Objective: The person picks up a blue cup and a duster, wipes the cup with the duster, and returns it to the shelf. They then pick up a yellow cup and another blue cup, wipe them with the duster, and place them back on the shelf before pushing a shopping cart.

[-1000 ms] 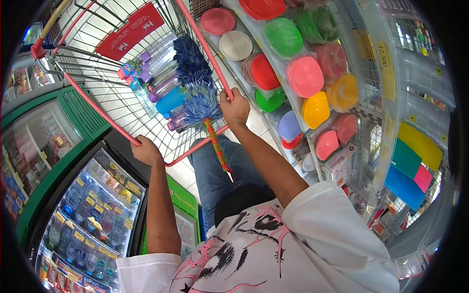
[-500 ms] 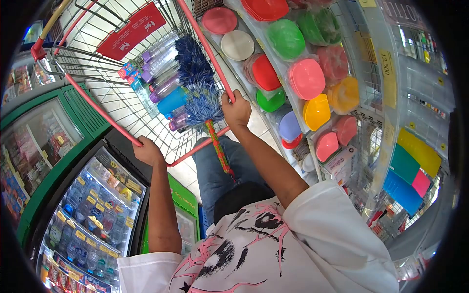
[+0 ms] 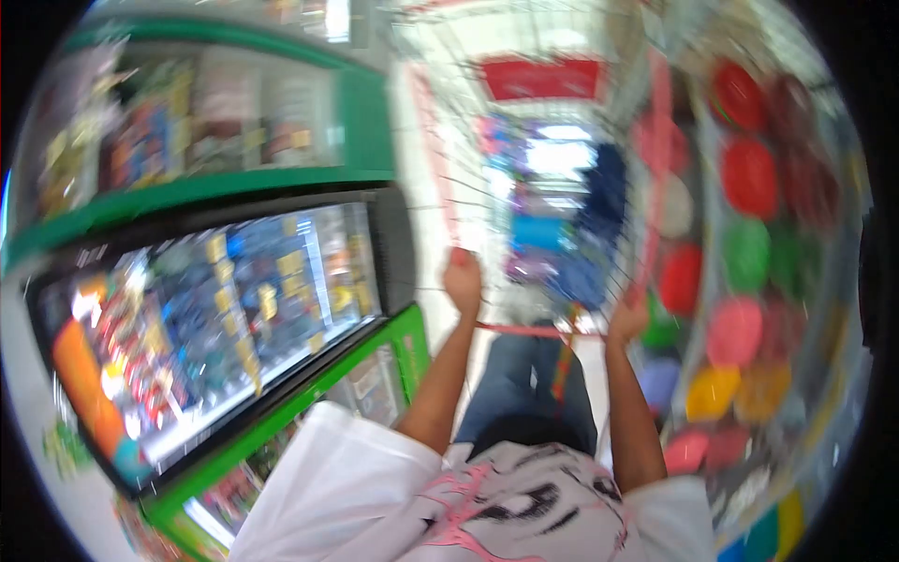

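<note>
Blurred by motion, a wire shopping cart [image 3: 529,330] with red-pink rails stands in front of my body. My left hand [image 3: 462,283] is closed around its left rail. On the right rail sits my right hand [image 3: 627,317], fingers wrapped over it. Inside the cart lies a fluffy blue duster [image 3: 604,197]; its patterned red-and-green handle [image 3: 564,365] sticks out over the near bar towards me. Beside the duster are a blue item [image 3: 541,231] and several clear bottles with purple parts, smeared here. A red sign [image 3: 543,80] hangs at the cart's far end.
Along the left stand a glass-fronted drinks fridge [image 3: 272,290] and a green-framed freezer [image 3: 370,122]. Close on the right runs a shelf with stacked plastic bowls, among them a red bowl [image 3: 749,178] and a pink bowl [image 3: 735,331]. White floor tiles [image 3: 403,211] show beside the cart.
My view has swung left, so the cart now points straight ahead and the fridge fills more of the left side. Both hands stay on the rails. The picture is now blurred.
</note>
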Motion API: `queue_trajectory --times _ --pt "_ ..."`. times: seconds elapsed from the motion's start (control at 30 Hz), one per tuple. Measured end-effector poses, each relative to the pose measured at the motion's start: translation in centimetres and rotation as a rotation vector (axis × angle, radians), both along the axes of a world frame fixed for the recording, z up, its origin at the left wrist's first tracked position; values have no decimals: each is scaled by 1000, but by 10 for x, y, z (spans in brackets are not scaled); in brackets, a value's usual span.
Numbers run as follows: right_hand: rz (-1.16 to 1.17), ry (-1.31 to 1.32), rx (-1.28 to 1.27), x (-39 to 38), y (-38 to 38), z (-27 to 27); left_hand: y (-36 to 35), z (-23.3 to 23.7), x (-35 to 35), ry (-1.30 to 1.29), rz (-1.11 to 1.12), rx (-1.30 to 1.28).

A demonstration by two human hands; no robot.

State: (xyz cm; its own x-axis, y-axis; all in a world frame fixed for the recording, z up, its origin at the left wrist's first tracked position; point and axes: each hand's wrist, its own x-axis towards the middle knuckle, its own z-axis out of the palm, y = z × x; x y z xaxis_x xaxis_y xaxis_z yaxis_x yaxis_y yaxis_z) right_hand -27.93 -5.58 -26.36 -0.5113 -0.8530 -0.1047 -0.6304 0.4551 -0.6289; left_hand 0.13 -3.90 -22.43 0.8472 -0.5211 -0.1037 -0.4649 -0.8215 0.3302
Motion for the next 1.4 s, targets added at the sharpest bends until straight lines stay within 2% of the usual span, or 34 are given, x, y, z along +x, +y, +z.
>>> queue_trajectory --times 0.03,0.07,0.13,0.2,0.33,0.47,0.53,0.67,0.83,1.0,1.03,1.23,1.4 --pt "3 80 167 -3 -1 -2 -2 -1 0 76 7 -87" --pt "-13 41 213 -4 -2 0 -4 2 -1 76 3 -58" --pt "36 -16 21 9 -7 25 -13 25 -2 185 61 -120" --pt "93 68 -57 15 -12 42 -14 27 -2 181 78 -142" --pt "91 69 -71 21 -16 56 -15 30 -3 161 77 -116" --pt "58 53 31 14 -12 42 -14 27 -5 110 72 -128" --pt "61 54 -64 13 -9 33 -15 27 -6 116 92 -63" --pt "57 -3 5 14 -11 41 -16 33 -5 130 106 -42" --pt "74 58 -96 26 -16 64 -16 34 -6 137 126 -5" --pt "41 82 13 18 -12 42 -17 33 -4 160 121 12" --pt "42 84 -50 23 -15 53 -17 34 -4 160 124 12" --pt "58 99 -51 26 -16 62 -15 28 -2 149 106 26" --pt "50 85 77 11 -10 35 -14 28 -3 149 97 -3"
